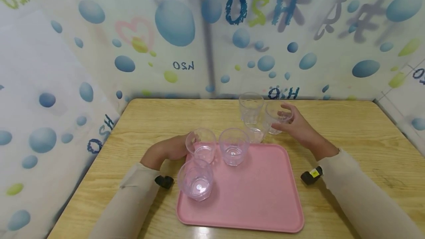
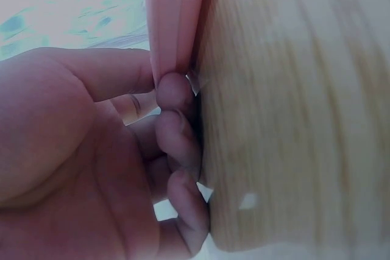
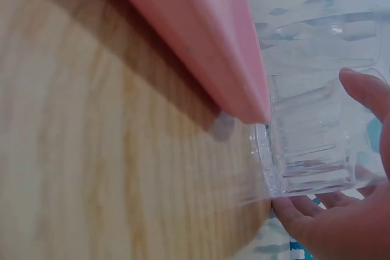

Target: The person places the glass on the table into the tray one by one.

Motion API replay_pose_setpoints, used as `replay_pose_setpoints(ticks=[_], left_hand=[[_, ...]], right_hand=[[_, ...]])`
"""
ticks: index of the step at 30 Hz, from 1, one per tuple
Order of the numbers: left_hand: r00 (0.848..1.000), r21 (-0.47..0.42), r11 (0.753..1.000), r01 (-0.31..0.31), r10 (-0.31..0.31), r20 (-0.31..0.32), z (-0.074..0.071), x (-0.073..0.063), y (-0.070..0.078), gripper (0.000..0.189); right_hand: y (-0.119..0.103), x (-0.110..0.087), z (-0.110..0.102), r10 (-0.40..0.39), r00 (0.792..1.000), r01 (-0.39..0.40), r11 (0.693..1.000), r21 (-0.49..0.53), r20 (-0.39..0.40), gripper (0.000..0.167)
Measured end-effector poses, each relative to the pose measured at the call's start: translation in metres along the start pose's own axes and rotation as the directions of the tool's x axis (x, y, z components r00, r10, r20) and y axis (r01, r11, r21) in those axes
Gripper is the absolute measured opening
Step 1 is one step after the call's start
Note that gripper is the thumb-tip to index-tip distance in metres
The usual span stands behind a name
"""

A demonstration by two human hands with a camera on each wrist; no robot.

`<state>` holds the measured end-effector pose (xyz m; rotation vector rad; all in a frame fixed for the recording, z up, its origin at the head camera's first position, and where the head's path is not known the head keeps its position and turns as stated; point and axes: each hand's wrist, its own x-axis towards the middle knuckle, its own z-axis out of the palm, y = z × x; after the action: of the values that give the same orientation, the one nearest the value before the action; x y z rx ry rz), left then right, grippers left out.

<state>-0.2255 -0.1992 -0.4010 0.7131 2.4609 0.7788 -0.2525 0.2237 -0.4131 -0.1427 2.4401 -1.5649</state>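
Clear faceted plastic cups stand on and behind a pink tray (image 1: 259, 191). Three are on the tray: one front left (image 1: 196, 182), one at the back left corner (image 1: 203, 148), and one beside it (image 1: 234, 148). My left hand (image 1: 176, 147) is at the tray's back left; in the left wrist view its thumb and curled fingers pinch the tray rim (image 2: 173, 22). Behind the tray, my right hand (image 1: 293, 123) has thumb and fingers around a clear cup (image 1: 273, 121) on the table. That cup (image 3: 311, 144) shows between thumb and fingers in the right wrist view.
Left of the held cup, a clear cup (image 1: 251, 106) stands near the table's back edge, and another cup (image 1: 255, 134) is close to the tray's back rim. The wooden table (image 1: 348, 135) meets a wall (image 1: 225, 58) printed with blue drops.
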Motion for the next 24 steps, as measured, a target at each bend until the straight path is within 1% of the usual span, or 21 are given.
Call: replay_pose_setpoints(ticks=[3, 8, 15, 19, 24], left_hand=[[1.000, -0.001, 1.000, 0.007, -0.007, -0.002, 0.000, 0.000, -0.001, 0.026], [0.999, 0.019, 0.999, 0.041, -0.041, -0.006, 0.001, 0.001, -0.003, 0.025], [1.000, 0.009, 1.000, 0.003, -0.003, -0.005, 0.001, 0.001, -0.004, 0.033], [1.000, 0.001, 1.000, 0.022, -0.022, 0.000, 0.001, 0.001, -0.004, 0.033], [1.000, 0.002, 1.000, 0.028, -0.028, 0.002, 0.000, 0.002, -0.004, 0.031]], right_hand=[[0.002, -0.005, -0.001, -0.006, 1.000, 0.006, 1.000, 0.001, -0.002, 0.099], [0.002, -0.017, -0.002, 0.011, 1.000, -0.011, 1.000, -0.013, -0.013, 0.101], [-0.004, -0.041, -0.002, 0.017, 1.000, -0.017, 1.000, -0.014, -0.022, 0.099], [-0.011, -0.056, 0.000, 0.002, 1.000, -0.002, 1.000, -0.028, -0.022, 0.096], [-0.017, -0.070, 0.004, -0.021, 1.000, 0.020, 0.998, -0.058, -0.013, 0.093]])
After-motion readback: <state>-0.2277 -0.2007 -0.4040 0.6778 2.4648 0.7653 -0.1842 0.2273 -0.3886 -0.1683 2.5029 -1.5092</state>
